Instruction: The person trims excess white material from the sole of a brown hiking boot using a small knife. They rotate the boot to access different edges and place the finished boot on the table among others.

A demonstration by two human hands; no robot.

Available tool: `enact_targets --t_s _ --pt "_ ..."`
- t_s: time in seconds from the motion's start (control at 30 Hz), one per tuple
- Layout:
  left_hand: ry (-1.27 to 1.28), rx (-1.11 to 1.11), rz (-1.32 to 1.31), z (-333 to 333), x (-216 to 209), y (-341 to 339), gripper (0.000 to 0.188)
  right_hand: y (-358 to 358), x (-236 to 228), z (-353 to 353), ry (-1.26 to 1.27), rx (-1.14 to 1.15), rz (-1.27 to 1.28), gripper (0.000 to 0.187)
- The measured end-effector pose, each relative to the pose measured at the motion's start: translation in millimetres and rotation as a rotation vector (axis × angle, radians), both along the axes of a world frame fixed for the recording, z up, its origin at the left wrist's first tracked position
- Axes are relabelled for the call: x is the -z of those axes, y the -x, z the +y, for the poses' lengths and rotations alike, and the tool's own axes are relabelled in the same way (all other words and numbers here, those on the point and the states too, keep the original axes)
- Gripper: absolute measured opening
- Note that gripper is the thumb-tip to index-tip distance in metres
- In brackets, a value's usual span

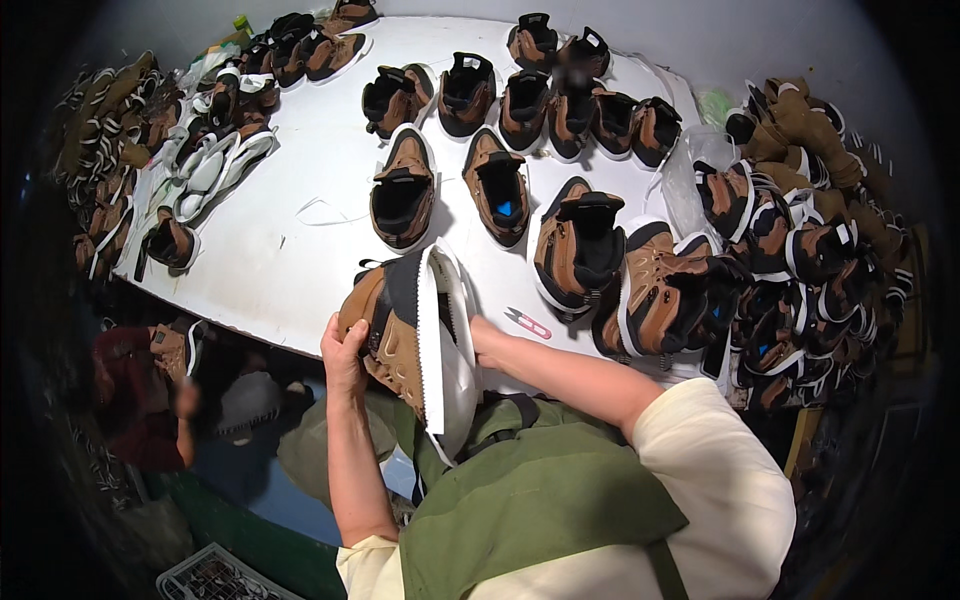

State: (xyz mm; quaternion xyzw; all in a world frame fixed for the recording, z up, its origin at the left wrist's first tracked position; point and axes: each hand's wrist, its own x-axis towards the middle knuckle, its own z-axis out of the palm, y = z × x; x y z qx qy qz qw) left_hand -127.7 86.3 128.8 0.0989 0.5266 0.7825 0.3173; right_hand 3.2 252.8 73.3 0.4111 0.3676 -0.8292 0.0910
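A brown and black shoe (392,335) is held up on its side at the table's near edge, its white sole (455,375) facing right. A white strip with a jagged edge (431,350) runs along the sole. My left hand (347,348) grips the brown upper from the left, thumb on its side. On the other side, my right hand (485,340) reaches in behind the sole and holds the shoe there; most of its fingers are hidden. Pink-handled thread snips (528,323) lie on the table to the right of my right hand.
More brown and black shoes (403,195) stand on the white table (270,250). Shoe heaps (800,240) crowd the right; white soles (215,175) and shoes lie left. At lower left, a person (140,400) holds a shoe (178,348). A basket (215,575) sits below.
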Motion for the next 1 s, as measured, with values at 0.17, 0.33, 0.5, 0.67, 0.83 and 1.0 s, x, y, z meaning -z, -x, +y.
enact_targets --t_s 0.17,0.33,0.5,0.67,0.83,1.0 --pt "0.105 0.023 0.076 23.6 13.8 6.4 0.026 -48.4 -11.6 52.1 -0.530 0.138 0.177 0.027" --pt "0.322 0.039 0.263 48.9 43.5 6.0 0.027 -12.6 -91.5 35.0 -1.567 -0.019 0.445 0.030" --pt "0.474 -0.022 0.639 54.5 58.1 4.6 0.040 31.1 -51.5 19.8 -1.832 -0.343 0.348 0.048" --pt "0.638 -0.247 0.673 43.5 65.7 -34.1 0.075 39.9 -21.6 25.8 -1.914 -0.649 0.158 0.055" --pt "0.804 -0.181 0.515 43.7 86.8 -97.1 0.102 40.0 -14.7 29.8 -1.837 -0.612 0.233 0.053" --pt "0.947 -0.124 0.623 48.4 97.1 -94.4 0.111 34.1 8.2 28.4 -1.863 -0.618 0.218 0.051"
